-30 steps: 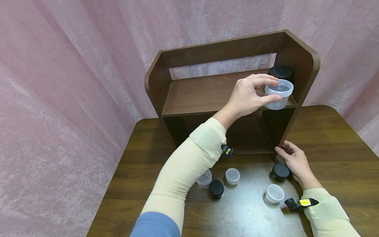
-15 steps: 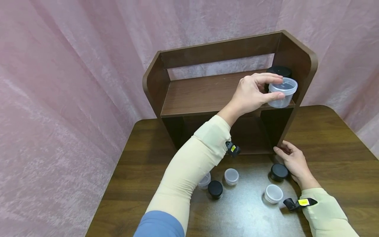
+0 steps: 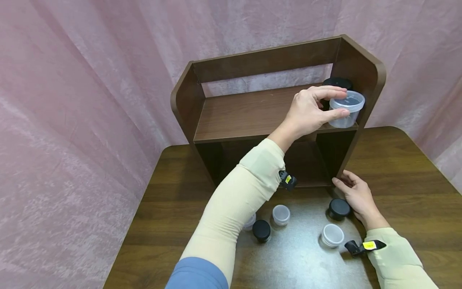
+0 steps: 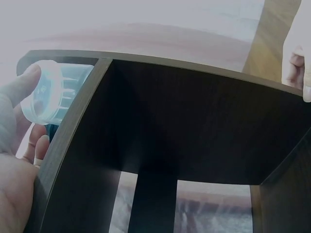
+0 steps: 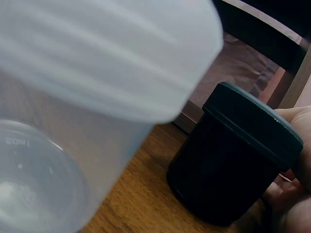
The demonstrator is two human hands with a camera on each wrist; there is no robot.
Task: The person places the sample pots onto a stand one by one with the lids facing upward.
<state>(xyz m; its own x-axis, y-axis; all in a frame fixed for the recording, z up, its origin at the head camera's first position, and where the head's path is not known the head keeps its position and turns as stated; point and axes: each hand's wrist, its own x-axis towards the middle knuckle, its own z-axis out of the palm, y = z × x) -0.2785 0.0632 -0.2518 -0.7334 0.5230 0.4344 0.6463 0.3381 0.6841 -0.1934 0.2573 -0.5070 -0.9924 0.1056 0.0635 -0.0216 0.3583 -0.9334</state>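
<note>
My left hand (image 3: 312, 110) pinches a clear plastic jar (image 3: 347, 114) between thumb and fingers at the right end of the upper shelf. In the left wrist view the same jar (image 4: 68, 90) lies just beyond the shelf's front edge; whether it touches the board cannot be told. Right behind it stands a larger black-lidded jar (image 3: 337, 83), partly hidden. My right hand (image 3: 359, 198) grips the bottom front corner of the brown wooden shelf unit (image 3: 245, 114), thumb in front. Close beside that hand stands a small black jar (image 3: 338, 209), also large in the right wrist view.
A white-lidded clear jar (image 3: 332, 235) stands near the right wrist. Further left are another clear jar (image 3: 281, 215), a black-lidded jar (image 3: 261, 230) and a clear jar (image 3: 250, 222) half covered by the left sleeve. A pink curtain (image 3: 108, 80) hangs behind the table.
My left hand has carried the clear jar slightly right and further back over the upper shelf. The right hand has kept its grip on the shelf corner.
</note>
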